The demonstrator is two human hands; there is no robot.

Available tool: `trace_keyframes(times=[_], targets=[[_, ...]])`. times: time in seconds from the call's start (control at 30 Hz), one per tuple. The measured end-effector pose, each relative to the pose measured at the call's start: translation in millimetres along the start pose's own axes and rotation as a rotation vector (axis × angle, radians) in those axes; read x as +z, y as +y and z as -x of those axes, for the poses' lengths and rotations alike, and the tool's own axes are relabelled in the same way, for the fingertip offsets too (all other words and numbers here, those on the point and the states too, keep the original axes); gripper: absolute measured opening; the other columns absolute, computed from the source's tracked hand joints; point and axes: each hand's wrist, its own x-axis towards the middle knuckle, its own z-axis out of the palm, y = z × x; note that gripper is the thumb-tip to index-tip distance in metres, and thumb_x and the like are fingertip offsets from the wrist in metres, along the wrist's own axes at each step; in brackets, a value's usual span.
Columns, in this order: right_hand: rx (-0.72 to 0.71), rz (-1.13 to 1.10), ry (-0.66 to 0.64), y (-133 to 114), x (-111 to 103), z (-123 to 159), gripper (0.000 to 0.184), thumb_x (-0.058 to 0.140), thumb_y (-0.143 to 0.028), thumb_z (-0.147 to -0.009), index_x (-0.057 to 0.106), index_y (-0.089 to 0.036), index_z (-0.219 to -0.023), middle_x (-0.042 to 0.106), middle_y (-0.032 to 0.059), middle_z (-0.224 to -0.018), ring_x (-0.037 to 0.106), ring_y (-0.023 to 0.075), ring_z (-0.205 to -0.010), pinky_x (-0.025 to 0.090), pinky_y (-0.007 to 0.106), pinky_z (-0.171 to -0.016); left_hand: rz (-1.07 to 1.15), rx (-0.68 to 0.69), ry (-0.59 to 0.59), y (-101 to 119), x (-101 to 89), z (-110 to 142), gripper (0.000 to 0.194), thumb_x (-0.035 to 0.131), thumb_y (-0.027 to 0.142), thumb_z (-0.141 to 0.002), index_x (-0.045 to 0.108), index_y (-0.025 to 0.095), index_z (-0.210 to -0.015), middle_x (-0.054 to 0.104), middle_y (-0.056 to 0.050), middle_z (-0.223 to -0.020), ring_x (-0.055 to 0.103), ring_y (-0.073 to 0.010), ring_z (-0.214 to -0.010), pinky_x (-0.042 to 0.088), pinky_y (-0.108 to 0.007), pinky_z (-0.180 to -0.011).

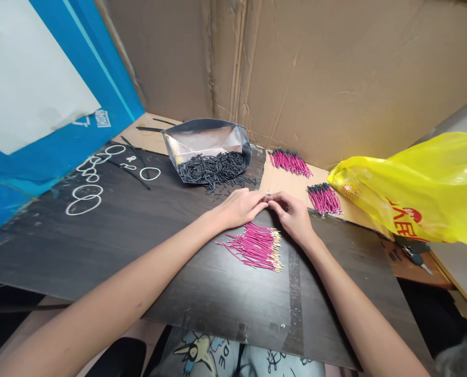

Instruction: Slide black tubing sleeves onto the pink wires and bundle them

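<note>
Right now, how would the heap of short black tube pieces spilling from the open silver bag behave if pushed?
The short black tube pieces look light and loose, so they would probably scatter. Being round, they may roll across the dark board. The open silver bag looks thin and would likely crumple.

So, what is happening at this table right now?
A person sits at a dark board. The left hand and right hand meet above a pile of pink wires and pinch something small between the fingers; what it is cannot be told. Behind them, an open bag spills short black tubes. Two more pink bundles lie near a yellow bag.
</note>
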Motion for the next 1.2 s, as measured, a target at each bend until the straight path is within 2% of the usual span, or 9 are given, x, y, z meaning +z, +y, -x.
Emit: trace_keyframes(times=[0.23, 0.33, 0.47, 0.57, 0.67, 0.83, 1.07, 1.2], targets=[[0.038, 0.012, 0.052, -2.7, 0.3, 1.4, 0.018, 0.063, -0.035, -0.097, 0.075, -0.022, -0.098, 0.078, 0.0045, -0.098, 0.073, 0.0217, -0.087, 0.057, 0.035, -0.082, 0.038, -0.033, -0.014, 3.8, -2.8, -0.5, 0.022, 0.045, 0.028, -0.106, 0.063, 0.017, -0.105, 0.072, -0.007, -0.091, 0.068, -0.0234, -0.082, 0.046, -0.036, -0.075], [0.071, 0.013, 0.101, -2.2, 0.2, 0.9, 0.020, 0.061, -0.038, -0.097, 0.073, -0.022, -0.098, 0.078, 0.0057, -0.098, 0.072, 0.0227, -0.087, 0.058, 0.037, -0.082, 0.049, -0.039, 0.017, 2.4, -2.0, -1.0, 0.024, 0.042, 0.029, -0.107, 0.062, 0.017, -0.104, 0.071, -0.007, -0.093, 0.067, -0.0227, -0.083, 0.048, -0.036, -0.077], [0.090, 0.020, 0.116, 0.0, 0.5, 0.4, 0.023, 0.060, -0.041, -0.098, 0.072, -0.022, -0.097, 0.077, 0.0063, -0.097, 0.071, 0.0227, -0.085, 0.058, 0.038, -0.082, 0.010, -0.082, 0.213, -8.9, -4.0, -1.4, 0.022, 0.042, 0.029, -0.107, 0.059, 0.017, -0.100, 0.070, -0.008, -0.098, 0.064, -0.0220, -0.091, 0.048, -0.037, -0.087], [0.094, 0.022, 0.100, 0.5, 1.1, 0.5, 0.023, 0.060, -0.041, -0.098, 0.072, -0.022, -0.097, 0.077, 0.0063, -0.097, 0.071, 0.0224, -0.084, 0.057, 0.037, -0.082, 0.025, -0.190, 0.376, -23.1, -11.3, -1.0, 0.017, 0.044, 0.026, -0.105, 0.058, 0.018, -0.099, 0.068, -0.008, -0.099, 0.062, -0.0204, -0.090, 0.048, -0.035, -0.086], [0.087, 0.050, 0.093, -0.5, 1.4, 0.5, 0.022, 0.061, -0.040, -0.097, 0.072, -0.021, -0.097, 0.077, 0.0057, -0.096, 0.070, 0.0217, -0.082, 0.056, 0.036, -0.081, 0.042, -0.283, 0.436, -36.6, -18.3, -0.3, 0.014, 0.044, 0.022, -0.103, 0.056, 0.018, -0.097, 0.066, -0.007, -0.097, 0.060, -0.0192, -0.085, 0.047, -0.034, -0.081], [0.068, 0.071, 0.080, -1.8, 1.6, 0.3, 0.019, 0.061, -0.037, -0.097, 0.072, -0.021, -0.097, 0.077, 0.0048, -0.095, 0.068, 0.0204, -0.080, 0.055, 0.034, -0.079, 0.054, -0.290, 0.406, -46.0, -18.8, 0.0, 0.012, 0.046, 0.020, -0.100, 0.054, 0.018, -0.092, 0.063, -0.007, -0.095, 0.059, -0.0191, -0.085, 0.047, -0.034, -0.081], [0.060, 0.061, 0.064, -0.1, 2.2, 0.9, 0.018, 0.061, -0.037, -0.098, 0.071, -0.021, -0.097, 0.076, 0.0051, -0.096, 0.069, 0.0213, -0.083, 0.055, 0.035, -0.082, 0.052, -0.159, 0.257, -41.3, -10.4, -0.1, 0.008, 0.049, 0.014, -0.093, 0.055, 0.019, -0.090, 0.061, -0.006, -0.092, 0.058, -0.0212, -0.089, 0.049, -0.036, -0.085], [0.053, 0.078, 0.061, -0.2, 2.0, 0.8, 0.019, 0.060, -0.038, -0.098, 0.071, -0.022, -0.097, 0.076, 0.0051, -0.095, 0.070, 0.0215, -0.082, 0.055, 0.035, -0.080, 0.031, -0.116, 0.183, -39.6, -6.6, 0.4, 0.014, 0.051, 0.009, -0.088, 0.060, 0.018, -0.094, 0.062, -0.008, -0.098, 0.058, -0.0232, -0.096, 0.050, -0.038, -0.092]])
